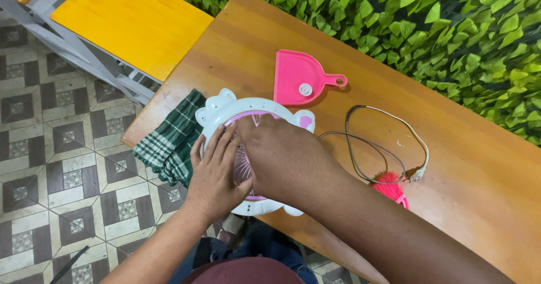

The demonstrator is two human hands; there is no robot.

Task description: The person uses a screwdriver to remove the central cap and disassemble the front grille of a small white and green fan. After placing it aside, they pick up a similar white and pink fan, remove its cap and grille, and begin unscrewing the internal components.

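On a varnished wooden table (462, 165) set against a wall of artificial green leaves (462, 30), above a patterned tile floor (62, 165), a person works two bare hands over a small white-and-pink plastic desk fan with rounded ears (225, 110) lying face-up at the table's near edge.

The left hand (214, 174) lies flat with fingers spread and open on the fan's left side, pressing down on the grille, seemingly to keep the light casing from sliding. The right hand (282, 154) covers the fan's centre, fingers curled down onto the pink grille; whether they pinch anything beneath cannot be told, as the palm hides the fingertips.

Just left of the fan, touching its rim, a green-and-white checked cloth (169, 143) drapes over the table's corner. Beyond the fan, on the far side, a pink plastic dustpan (301, 78) lies flat with its handle pointing right; a small white round cap (305, 89) sits on it, likely parked there so it cannot roll off. To the right, a grey power cord (383, 143) loops loosely, its plug beside a pink bristled brush (390, 185) that lies partly under the right forearm. A yellow-seated chair with a grey frame (129, 25) stands at the far left.
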